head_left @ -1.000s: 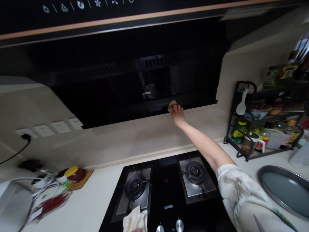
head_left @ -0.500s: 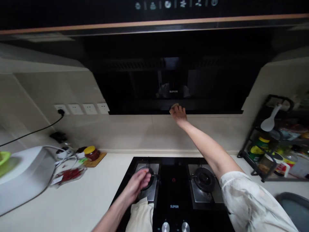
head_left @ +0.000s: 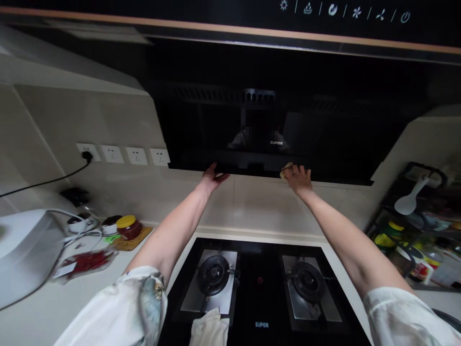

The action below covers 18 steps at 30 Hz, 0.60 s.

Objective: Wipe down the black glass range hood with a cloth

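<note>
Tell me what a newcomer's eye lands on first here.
Both arms stretch up to the lower edge of the black range hood: the left hand flat against it, the right hand pressing a small cloth there. Below them sits a black two-burner gas stove, a pale rag at its front edge.

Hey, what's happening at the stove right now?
A person stands at a gas hob with both arms raised to the black range hood. The right hand presses a small yellowish pad against the hood's lower edge. The left hand rests open on the same edge, further left. A cloth lies at the hob's front, and both burners look unlit.
</note>
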Available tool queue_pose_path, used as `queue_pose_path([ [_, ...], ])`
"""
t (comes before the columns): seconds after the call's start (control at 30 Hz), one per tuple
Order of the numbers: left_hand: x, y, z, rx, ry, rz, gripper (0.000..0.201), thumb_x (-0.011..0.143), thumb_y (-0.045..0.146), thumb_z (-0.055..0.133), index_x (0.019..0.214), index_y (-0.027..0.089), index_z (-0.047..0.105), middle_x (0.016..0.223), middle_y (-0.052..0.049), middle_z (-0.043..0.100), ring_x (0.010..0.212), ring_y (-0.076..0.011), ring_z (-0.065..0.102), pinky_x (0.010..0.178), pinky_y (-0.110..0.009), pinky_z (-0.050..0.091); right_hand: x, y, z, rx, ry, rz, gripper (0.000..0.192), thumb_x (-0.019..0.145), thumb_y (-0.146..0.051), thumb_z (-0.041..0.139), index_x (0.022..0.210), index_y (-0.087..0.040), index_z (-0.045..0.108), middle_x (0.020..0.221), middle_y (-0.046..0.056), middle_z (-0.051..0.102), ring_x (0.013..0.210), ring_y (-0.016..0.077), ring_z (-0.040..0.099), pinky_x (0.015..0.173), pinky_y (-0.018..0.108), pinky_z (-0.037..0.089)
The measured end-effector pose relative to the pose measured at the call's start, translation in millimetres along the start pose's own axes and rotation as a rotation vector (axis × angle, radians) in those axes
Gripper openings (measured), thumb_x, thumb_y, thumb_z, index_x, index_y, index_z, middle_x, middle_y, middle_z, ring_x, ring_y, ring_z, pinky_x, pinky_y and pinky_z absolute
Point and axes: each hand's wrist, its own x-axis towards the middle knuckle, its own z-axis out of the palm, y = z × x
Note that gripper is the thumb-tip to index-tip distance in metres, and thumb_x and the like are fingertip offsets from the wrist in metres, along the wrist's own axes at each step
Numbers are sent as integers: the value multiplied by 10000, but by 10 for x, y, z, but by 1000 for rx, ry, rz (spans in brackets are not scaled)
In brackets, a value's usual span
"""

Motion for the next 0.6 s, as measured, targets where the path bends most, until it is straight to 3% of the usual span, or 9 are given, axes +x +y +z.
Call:
queue_pose_path([
  [0.17,191,84,-11,-25,60,16,298,1106,99,559,1337,251,672,1150,-118,726,1104,-269,818,1057,-462,751,-277,937,138,-109,-22,214,546,1181,-275,336,1618,-206,657,1628,241,568,1486,411,476,1215,648,460],
  [0.27,220,77,-39,-52,54,18,274,1079,82,574,1274,241,682,1108,-103,720,1057,-255,814,1045,-449,746,-386,1344,223,-158,-7,266,486,1141,-276,477,1587,-213,660,1616,231,567,1484,415,473,1193,656,464],
  [0.33,231,71,-38,-71,60,14,256,1069,90,598,1258,237,687,1120,-111,721,1054,-260,815,1036,-447,741,-412,1451,256,-173,-3,274,479,1107,-254,541,1567,-202,665,1609,229,571,1478,412,476,1187,654,465],
  [0.5,220,74,-31,-91,85,9,250,1054,108,596,1247,241,683,1112,-123,715,1036,-280,810,994,-452,747,-387,1407,250,-151,29,273,501,1166,-251,378,1538,-139,695,1548,263,606,1442,409,512,1156,625,484],
  [0.6,181,65,-56,-91,86,12,248,1052,118,585,1246,238,681,1091,-123,710,1008,-284,806,972,-453,751,-385,1440,245,-155,46,244,505,1151,-246,416,1557,-126,691,1530,268,618,1416,414,526,1133,596,485],
])
